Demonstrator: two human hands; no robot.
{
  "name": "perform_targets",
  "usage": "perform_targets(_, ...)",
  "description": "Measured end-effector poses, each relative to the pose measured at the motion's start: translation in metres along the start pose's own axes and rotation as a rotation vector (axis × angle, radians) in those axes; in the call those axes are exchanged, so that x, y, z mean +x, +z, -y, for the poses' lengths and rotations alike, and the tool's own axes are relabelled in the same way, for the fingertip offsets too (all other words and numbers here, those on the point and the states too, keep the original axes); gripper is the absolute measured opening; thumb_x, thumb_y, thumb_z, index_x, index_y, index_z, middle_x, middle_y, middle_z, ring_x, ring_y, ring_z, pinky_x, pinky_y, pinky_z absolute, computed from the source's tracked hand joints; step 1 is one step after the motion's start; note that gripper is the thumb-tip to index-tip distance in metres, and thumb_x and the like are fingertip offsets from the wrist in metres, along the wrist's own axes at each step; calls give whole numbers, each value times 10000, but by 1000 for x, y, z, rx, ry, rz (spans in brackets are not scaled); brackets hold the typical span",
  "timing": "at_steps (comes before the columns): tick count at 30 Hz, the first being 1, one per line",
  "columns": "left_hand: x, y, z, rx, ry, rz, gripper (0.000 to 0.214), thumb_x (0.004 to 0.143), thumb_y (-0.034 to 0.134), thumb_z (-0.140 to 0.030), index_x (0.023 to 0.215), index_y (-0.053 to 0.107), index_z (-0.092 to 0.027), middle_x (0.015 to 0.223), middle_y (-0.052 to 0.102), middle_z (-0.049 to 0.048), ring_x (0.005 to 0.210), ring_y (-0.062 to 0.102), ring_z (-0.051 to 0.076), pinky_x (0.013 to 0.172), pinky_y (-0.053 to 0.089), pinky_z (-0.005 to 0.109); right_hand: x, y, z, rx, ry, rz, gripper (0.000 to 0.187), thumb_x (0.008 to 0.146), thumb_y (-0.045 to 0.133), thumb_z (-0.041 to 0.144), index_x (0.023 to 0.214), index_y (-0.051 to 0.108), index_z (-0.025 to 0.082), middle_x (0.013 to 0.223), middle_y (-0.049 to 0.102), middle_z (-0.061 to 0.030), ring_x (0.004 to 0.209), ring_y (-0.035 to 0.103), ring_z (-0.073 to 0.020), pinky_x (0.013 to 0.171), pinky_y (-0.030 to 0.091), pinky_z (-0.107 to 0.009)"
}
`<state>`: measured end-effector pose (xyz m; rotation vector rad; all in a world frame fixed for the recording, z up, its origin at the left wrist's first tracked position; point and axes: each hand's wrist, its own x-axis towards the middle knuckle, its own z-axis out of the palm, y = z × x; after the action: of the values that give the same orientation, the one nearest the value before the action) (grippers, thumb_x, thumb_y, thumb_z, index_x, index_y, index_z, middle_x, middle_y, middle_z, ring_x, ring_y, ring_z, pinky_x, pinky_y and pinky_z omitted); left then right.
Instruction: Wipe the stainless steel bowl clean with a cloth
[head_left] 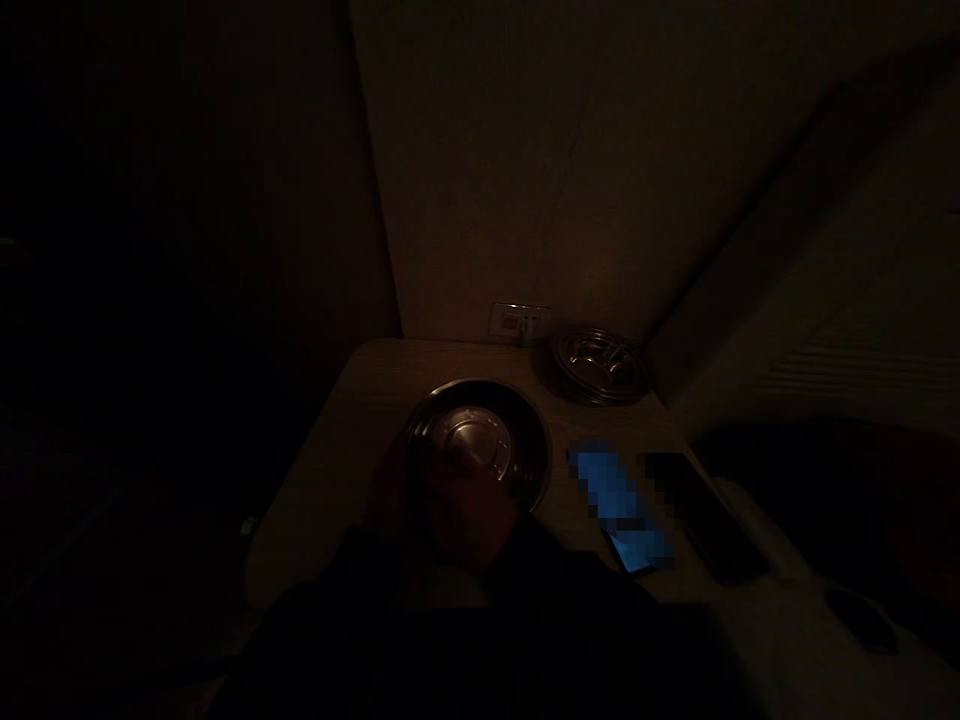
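Observation:
The room is very dark. A round steel bowl (480, 440) stands in the middle of a pale wooden table (337, 470). My right hand (469, 515) lies at the bowl's near rim, coming out of a dark sleeve, and touches or overlaps the rim. Its fingers are lost in the dark. A dim reddish shape at the bowl's left edge looks like my left hand (388, 492), close against the bowl's side. Whether either hand grips the bowl cannot be made out.
A second steel dish (600, 365) sits at the table's back right, near a wall socket (517, 322). A lit blue phone screen (622, 505) and a dark flat device (701, 515) lie right of the bowl. A dark small object (862, 620) lies far right.

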<state>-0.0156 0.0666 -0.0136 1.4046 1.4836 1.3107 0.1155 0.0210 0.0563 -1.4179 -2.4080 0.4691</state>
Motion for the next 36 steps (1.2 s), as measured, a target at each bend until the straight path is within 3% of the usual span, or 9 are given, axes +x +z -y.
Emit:
perform_targets(4,-7,0,-18,16,-26,17,342,893,423,-332,1100,671,-218,1092,728,67,1026,668,267,966,505,403,-28,-14,5,-155,137,165,280,860,536,244,1108,663,216,1080,711,-43,1034,588,-257,834,489,-376)
perform_targets(9,-8,0,-24,-24,6,28,379,905,407,-429,1082,674,-227,1122,718,60,1082,649,261,962,506,375,-57,-34,-13,-258,124,209,342,862,556,280,1180,637,183,1252,645,-81,1182,497,-298,954,402,-455)
perform_targets(15,-5,-1,-26,-112,-36,8,379,869,462,-474,1024,676,-201,1034,727,69,1121,620,267,1044,436,399,-75,-43,-31,-334,33,191,363,888,563,252,1244,601,193,1347,592,-59,1191,488,-299,887,406,-456)
perform_targets(19,-3,1,-28,-238,-83,16,361,816,564,-512,968,674,-204,1043,727,71,1129,611,292,1034,434,412,-78,-32,-37,-421,-50,92,317,905,574,184,1218,623,198,1287,638,-38,1123,529,-287,820,416,-429)
perform_targets(25,0,3,-6,-293,-151,-18,471,797,568,-611,1002,700,-208,1036,727,77,1110,615,306,1034,413,426,-78,-5,-41,-480,-179,-176,219,884,637,145,1093,675,198,1130,713,-20,967,567,-256,777,421,-400)
perform_targets(30,-1,6,-7,-456,-205,12,530,792,546,-645,962,716,-173,958,744,84,1050,646,307,982,462,431,-76,7,-38,-470,-241,-315,184,874,625,108,1035,689,170,1059,728,-35,905,559,-250,748,432,-379)
perform_targets(33,-1,10,-11,-615,-225,30,576,788,529,-657,1013,714,-160,1018,741,93,1134,614,308,1025,434,442,-75,10,-38,-457,-244,-376,183,871,610,91,1022,692,153,1034,731,-40,864,554,-247,731,440,-377)
perform_targets(36,-1,10,-15,-622,-163,4,545,780,549,-638,1045,713,-191,1136,716,78,1249,542,299,1104,361,436,-74,12,-40,-456,-239,-396,184,868,603,86,1018,693,143,1022,732,-45,832,551,-246,702,448,-376)
